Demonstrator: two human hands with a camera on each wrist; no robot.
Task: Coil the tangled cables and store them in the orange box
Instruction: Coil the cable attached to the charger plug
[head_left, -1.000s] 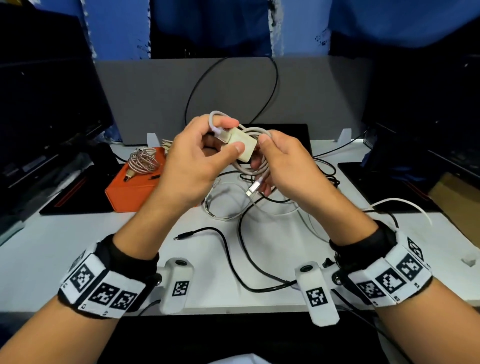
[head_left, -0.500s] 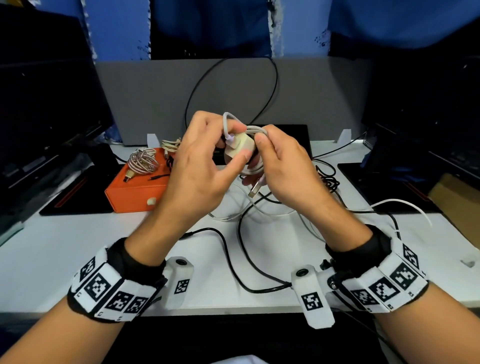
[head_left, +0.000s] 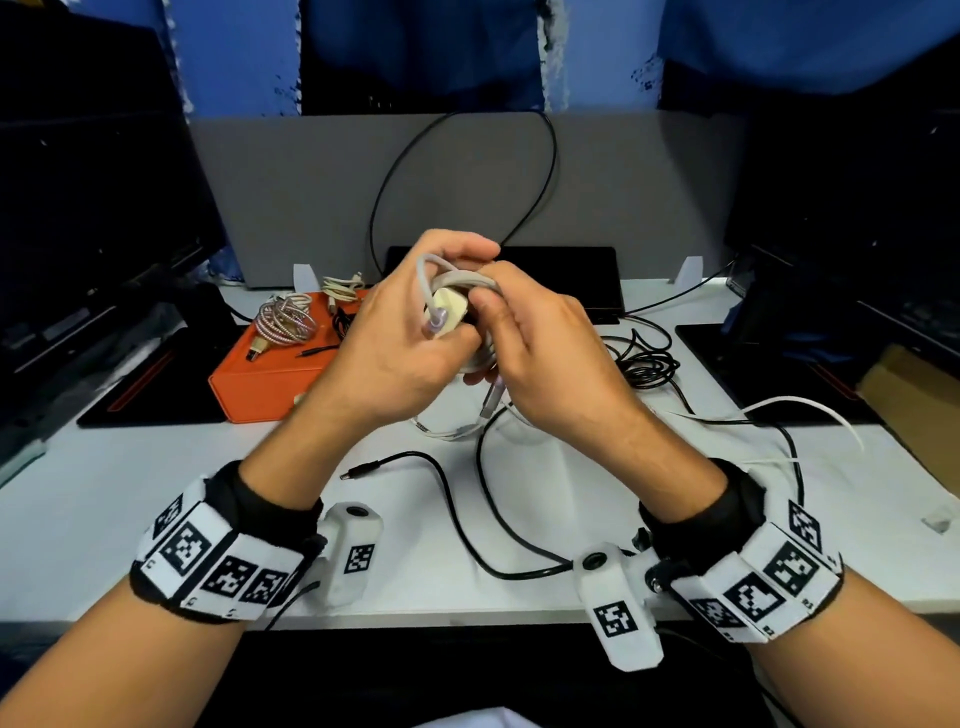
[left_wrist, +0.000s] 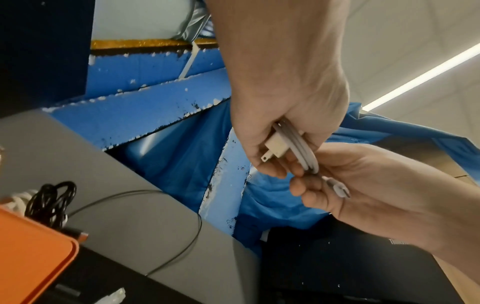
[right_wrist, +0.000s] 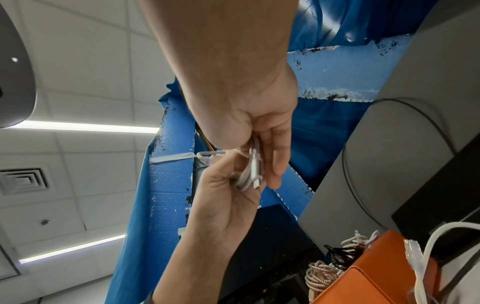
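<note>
Grip: left hand (head_left: 400, 343) clenches charger (left_wrist: 276, 148); right hand (head_left: 540, 348) pinches its white cable (left_wrist: 306, 153).
Change: bundle turned, plug tail shorter.
Count: 1 orange box (head_left: 260, 387), 3 coils on it.

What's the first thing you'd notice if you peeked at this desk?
Two hands, left hand and right hand, held up together over the desk, both gripping a white charger with its cable wound round it. Then the orange box at the left, with coiled cables lying on top of it.
</note>
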